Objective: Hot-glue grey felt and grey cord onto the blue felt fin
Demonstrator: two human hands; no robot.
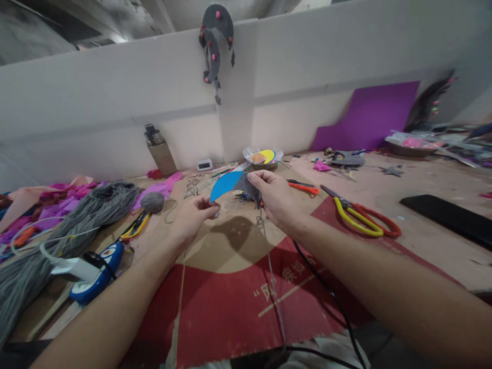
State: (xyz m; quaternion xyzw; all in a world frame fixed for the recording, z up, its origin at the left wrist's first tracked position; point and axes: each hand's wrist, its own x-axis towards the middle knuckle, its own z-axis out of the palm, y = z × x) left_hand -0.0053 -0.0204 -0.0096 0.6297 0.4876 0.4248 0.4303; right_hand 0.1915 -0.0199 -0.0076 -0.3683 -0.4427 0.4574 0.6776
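My right hand [271, 192] pinches a crescent between thumb and fingers, above the middle of the cardboard. One part is a bright blue crescent piece [227, 184]; the part at the fingers is wrapped in dark grey felt or yarn [248, 188]. From below this hand a grey yarn strand [270, 261] hangs down over the cardboard's front. My left hand [200, 209] is closed at the fingertips close to the crescent's blue tip; what it pinches, if anything, is too small to make out.
Red-and-tan cardboard [223, 302] covers the work area. Scissors [359, 215] and an orange cutter [305, 187] lie right, beside a black slab [449, 218]. Left are a grey yarn hank [96, 210], a yarn ball [152, 202] and a blue power strip [103, 271]. A black cable [326, 292] crosses the front.
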